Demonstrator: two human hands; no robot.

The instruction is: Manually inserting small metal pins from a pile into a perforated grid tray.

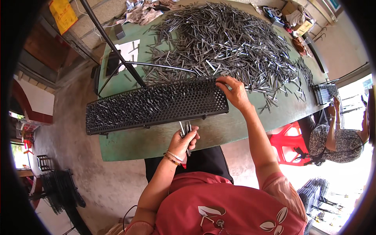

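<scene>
Head view: two bare hands working at a perforated black rack

Straight ahead of the seated worker, a long black perforated metal rack is lying across the near part of the table, its left end reaching past the table's edge. Dark slivers with shiny tips are crowding its left and middle holes, while many holes toward the right are showing bare.

The right hand is bending over the rack's upper right corner, thumb and forefinger drawn close together and touching the rim; from where I'm standing, I cannot tell whether they are pinching anything. Just below the rack's lower edge, the left hand is clamping its fingers around a small bundle of slender grey metal strips, their ends fanning slightly.

For good handling, I'd judge that squaring the bundle's ends, gripping it loosely enough to free single strips, and lining each one up squarely with a hole would help avoid snagging.

Beyond the rack, a broad heap of loose dark metal strips is covering much of the green tabletop. Off to the right, a co-worker in a patterned top is sitting near a red plastic stool.
</scene>
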